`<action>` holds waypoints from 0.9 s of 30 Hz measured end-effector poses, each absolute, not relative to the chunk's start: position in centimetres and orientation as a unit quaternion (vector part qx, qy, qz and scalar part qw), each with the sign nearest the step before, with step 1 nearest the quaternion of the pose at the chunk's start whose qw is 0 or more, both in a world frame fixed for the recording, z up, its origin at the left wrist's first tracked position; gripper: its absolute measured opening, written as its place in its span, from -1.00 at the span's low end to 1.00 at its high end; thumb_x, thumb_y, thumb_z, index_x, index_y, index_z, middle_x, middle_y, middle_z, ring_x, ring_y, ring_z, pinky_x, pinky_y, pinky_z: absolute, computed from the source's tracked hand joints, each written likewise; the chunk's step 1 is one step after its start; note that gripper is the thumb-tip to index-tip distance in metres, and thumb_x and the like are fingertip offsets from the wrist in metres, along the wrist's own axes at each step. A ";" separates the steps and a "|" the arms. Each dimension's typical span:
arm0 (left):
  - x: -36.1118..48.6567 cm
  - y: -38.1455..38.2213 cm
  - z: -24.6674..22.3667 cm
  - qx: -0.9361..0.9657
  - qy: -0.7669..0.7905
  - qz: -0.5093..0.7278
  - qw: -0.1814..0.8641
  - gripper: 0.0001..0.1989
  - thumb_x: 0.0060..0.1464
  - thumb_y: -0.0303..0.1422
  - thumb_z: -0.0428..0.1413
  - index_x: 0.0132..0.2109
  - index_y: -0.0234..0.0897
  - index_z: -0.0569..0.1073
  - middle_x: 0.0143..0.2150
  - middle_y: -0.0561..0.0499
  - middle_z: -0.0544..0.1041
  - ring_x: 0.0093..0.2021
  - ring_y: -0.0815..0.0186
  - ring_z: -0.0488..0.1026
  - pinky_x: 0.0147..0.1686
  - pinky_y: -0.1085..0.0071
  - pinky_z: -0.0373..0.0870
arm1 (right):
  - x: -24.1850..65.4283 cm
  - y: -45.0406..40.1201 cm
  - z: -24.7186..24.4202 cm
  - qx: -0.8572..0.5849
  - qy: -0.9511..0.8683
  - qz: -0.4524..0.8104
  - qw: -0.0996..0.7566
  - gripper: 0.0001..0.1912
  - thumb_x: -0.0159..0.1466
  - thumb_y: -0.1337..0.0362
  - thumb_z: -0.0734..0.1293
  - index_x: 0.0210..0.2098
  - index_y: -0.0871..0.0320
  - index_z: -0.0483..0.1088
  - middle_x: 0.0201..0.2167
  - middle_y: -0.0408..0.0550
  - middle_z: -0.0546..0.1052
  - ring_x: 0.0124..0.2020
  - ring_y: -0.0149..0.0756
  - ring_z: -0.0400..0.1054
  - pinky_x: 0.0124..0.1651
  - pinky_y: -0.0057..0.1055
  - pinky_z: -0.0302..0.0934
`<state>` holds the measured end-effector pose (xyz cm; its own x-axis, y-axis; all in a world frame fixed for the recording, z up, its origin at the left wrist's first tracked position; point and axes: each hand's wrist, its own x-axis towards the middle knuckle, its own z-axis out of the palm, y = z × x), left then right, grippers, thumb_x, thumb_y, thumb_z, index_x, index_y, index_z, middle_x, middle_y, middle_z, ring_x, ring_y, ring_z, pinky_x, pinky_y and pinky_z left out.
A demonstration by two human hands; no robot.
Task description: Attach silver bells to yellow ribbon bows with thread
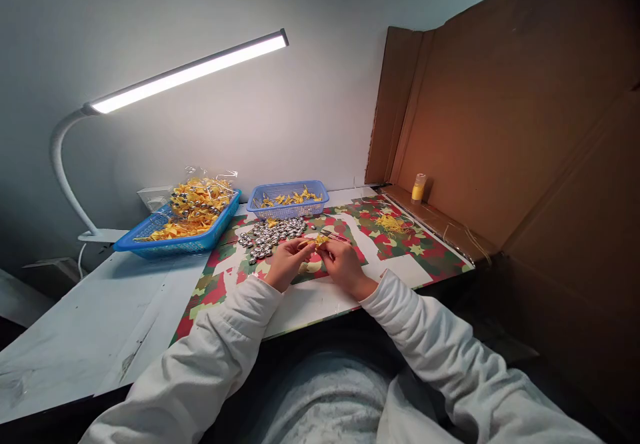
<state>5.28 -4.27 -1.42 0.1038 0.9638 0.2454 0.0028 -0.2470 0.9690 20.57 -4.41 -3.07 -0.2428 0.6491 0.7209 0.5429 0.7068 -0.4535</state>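
Close together above the patterned sheet, my left hand and my right hand pinch a small yellow bow-like piece between their fingertips. Both hands are closed, and the fingers partly cover the piece. A thin dark reddish stick-like tool shows just beyond my right hand; whether that hand touches it I cannot tell. Just past my left hand lies a spread of shiny silver beads or bells. One loose yellow piece rests at their far edge.
A blue basket heaped with yellow pieces stands at left, a smaller blue basket behind the beads. Yellow cords lie at right near a yellow-filled bottle. A lamp hangs over the left; cardboard walls the right.
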 end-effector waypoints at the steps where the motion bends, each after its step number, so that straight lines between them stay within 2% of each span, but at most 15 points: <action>1: 5.2 -4.2 -1.5 0.595 0.410 0.526 0.448 -0.61 -0.19 -0.06 0.28 -0.37 -0.34 0.55 -0.51 0.04 0.48 -0.53 0.43 0.31 -0.54 0.49 0.25 | 20.6 -4.4 -3.1 -0.379 -0.788 0.049 0.483 -0.78 0.27 0.40 0.22 -0.51 0.15 0.33 -0.54 -0.13 0.43 -0.49 -0.37 0.27 -0.38 -0.44 0.07; 6: 5.1 -4.0 -1.6 0.626 0.415 0.509 0.421 -0.59 -0.17 -0.04 0.25 -0.35 -0.34 0.55 -0.49 0.01 0.49 -0.52 0.41 0.31 -0.54 0.48 0.26 | 20.5 -4.3 -3.3 -0.389 -0.778 0.013 0.493 -0.78 0.29 0.37 0.20 -0.50 0.14 0.31 -0.55 -0.13 0.41 -0.49 -0.35 0.25 -0.39 -0.42 0.03; 11: 4.9 -3.8 -1.7 0.650 0.421 0.502 0.384 -0.63 -0.11 -0.06 0.21 -0.36 -0.34 0.51 -0.49 0.02 0.48 -0.52 0.40 0.32 -0.54 0.49 0.24 | 20.4 -4.4 -3.0 -0.408 -0.755 0.038 0.513 -0.81 0.26 0.34 0.24 -0.50 0.13 0.32 -0.55 -0.14 0.42 -0.47 -0.33 0.26 -0.36 -0.41 0.07; 16: 4.6 -3.5 -1.9 0.687 0.441 0.530 0.227 -0.81 -0.03 -0.25 0.14 -0.44 -0.29 0.44 -0.54 0.06 0.43 -0.54 0.41 0.29 -0.51 0.48 0.23 | 21.0 -4.6 -2.2 -0.418 -0.670 0.051 0.611 -0.93 0.22 0.35 0.24 -0.41 0.13 0.32 -0.40 -0.09 0.44 -0.30 -0.28 0.27 -0.21 -0.34 0.16; 19: 4.3 -3.5 -1.6 0.724 0.441 0.517 0.121 -0.89 0.00 -0.34 0.09 -0.44 -0.26 0.43 -0.54 0.05 0.41 -0.53 0.39 0.28 -0.48 0.46 0.24 | 21.6 -4.6 -2.0 -0.418 -0.618 0.092 0.659 -0.87 0.22 0.29 0.23 -0.47 0.12 0.24 -0.48 -0.16 0.34 -0.42 -0.35 0.21 -0.33 -0.38 0.14; 22: 4.2 -3.7 -1.3 0.748 0.435 0.497 0.065 -0.90 0.02 -0.38 0.06 -0.42 -0.25 0.44 -0.53 0.04 0.41 -0.50 0.37 0.30 -0.46 0.45 0.25 | 21.9 -4.6 -1.8 -0.441 -0.558 0.131 0.691 -0.77 0.22 0.23 0.25 -0.54 0.11 0.18 -0.60 -0.23 0.23 -0.55 -0.41 0.11 -0.45 -0.42 0.07; 25: 4.1 -3.9 -1.1 0.765 0.426 0.481 0.043 -0.90 0.04 -0.40 0.05 -0.40 -0.25 0.44 -0.50 0.03 0.42 -0.48 0.35 0.34 -0.43 0.44 0.28 | 21.9 -4.6 -1.6 -0.429 -0.580 0.142 0.678 -0.83 0.21 0.23 0.27 -0.49 0.12 0.29 -0.55 -0.19 0.34 -0.51 -0.38 0.19 -0.43 -0.41 0.12; 27: 4.2 -4.0 -1.1 0.776 0.418 0.470 0.038 -0.90 0.04 -0.40 0.05 -0.38 -0.24 0.45 -0.48 0.02 0.44 -0.47 0.35 0.36 -0.42 0.44 0.30 | 21.6 -4.5 -1.6 -0.392 -0.652 0.138 0.634 -0.93 0.19 0.26 0.31 -0.39 0.13 0.40 -0.42 -0.11 0.46 -0.37 -0.32 0.31 -0.30 -0.36 0.20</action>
<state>4.20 -4.01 -1.06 0.2082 0.6846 0.6985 0.6133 -0.6477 0.4520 21.55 -4.50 -1.59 0.1115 0.6866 0.7184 0.3360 0.6543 -0.6775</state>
